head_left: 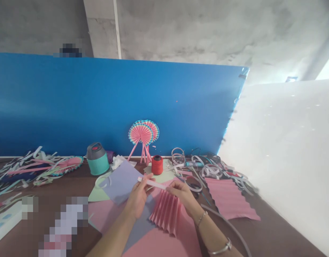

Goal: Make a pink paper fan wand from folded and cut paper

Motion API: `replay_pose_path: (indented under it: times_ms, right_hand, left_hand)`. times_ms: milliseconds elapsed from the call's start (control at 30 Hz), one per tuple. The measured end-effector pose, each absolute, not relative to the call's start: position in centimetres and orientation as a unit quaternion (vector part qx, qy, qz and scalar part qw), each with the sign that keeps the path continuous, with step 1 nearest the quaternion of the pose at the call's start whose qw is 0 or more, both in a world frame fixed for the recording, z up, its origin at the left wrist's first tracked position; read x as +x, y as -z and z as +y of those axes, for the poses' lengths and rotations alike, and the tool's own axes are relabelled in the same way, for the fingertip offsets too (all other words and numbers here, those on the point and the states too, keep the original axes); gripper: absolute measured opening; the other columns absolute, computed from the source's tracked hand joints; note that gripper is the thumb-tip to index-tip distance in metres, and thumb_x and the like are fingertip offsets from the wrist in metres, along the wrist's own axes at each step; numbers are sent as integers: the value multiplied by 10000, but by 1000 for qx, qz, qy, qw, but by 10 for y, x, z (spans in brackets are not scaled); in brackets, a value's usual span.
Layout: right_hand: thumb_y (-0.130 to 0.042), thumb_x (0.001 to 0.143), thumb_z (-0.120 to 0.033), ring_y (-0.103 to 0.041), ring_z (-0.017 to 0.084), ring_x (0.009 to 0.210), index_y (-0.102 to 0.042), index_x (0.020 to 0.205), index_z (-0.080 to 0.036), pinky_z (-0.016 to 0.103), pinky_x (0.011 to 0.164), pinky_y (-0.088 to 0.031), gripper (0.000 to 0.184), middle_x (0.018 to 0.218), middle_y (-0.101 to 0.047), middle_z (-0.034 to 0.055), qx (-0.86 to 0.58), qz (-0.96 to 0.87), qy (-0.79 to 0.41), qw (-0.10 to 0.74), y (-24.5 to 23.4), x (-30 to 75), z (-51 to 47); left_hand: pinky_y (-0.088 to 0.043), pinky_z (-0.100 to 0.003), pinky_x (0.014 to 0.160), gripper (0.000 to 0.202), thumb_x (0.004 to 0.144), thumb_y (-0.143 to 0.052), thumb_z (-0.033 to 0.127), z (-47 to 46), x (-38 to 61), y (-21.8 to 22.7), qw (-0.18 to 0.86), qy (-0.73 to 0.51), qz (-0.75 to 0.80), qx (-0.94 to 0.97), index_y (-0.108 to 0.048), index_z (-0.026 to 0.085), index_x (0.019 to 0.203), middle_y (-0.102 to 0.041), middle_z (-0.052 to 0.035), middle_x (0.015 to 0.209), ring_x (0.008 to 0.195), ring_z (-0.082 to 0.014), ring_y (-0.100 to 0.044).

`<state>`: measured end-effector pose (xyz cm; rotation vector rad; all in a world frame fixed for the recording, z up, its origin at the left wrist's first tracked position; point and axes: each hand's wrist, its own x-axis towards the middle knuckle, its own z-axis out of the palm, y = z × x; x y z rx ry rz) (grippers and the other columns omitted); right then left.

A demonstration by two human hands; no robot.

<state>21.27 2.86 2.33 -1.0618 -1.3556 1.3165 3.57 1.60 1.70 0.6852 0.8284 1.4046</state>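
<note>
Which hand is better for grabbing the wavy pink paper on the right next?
Probably the right hand: it is nearer the wavy pink paper. The left hand is farther away; both hold the pale strip.

The pleated paper [166,214] is pink, the spool [157,166] red; I see pink fans [140,134] banded cream and turquoise, a blue partition [113,96].

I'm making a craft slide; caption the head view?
Left hand and right hand hold a pale strip near pleated pink paper; round fans stand before a blue partition.
</note>
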Motion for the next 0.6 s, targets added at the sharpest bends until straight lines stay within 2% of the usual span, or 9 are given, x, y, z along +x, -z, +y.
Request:
replay_pose_path:
  times_ms: [100,200,333,600]
  right_hand:
    - [-766,575,-425,-360,95,534,-564,525,-172,252,556,-289,327,516,-467,-48,-439,-544,-546,462,-23,216,31]
    - [-759,580,-408,-360,96,534,-571,525,-170,255,556,-278,308,516,-473,-43,-437,-547,-545,461,-20,219,35]
    - [-747,610,-415,-351,94,523,-590,542,-166,257,543,-256,302,511,-464,-40,-435,-558,-544,451,-16,225,39]
    - [-753,590,-516,-324,88,508,-580,527,-162,254,521,-211,399,500,-439,-44,-438,-566,-539,445,-12,229,45]
  left_hand:
    - [-496,-259,660,473,615,-793,493,22,30,-17,593,-623,416,295,-731,135,918,-710,-52,811,721,-149,-638]
    - [-493,-241,582,456,599,-807,473,22,29,-19,584,-620,431,299,-716,124,878,-711,-50,775,661,-148,-657]
    - [-529,-251,588,399,627,-805,428,20,31,-20,600,-618,423,281,-691,127,863,-726,-57,750,671,-177,-693]
    - [-563,-287,668,269,841,-621,353,24,28,-19,637,-599,406,264,-655,102,930,-757,-122,808,757,-217,-727]
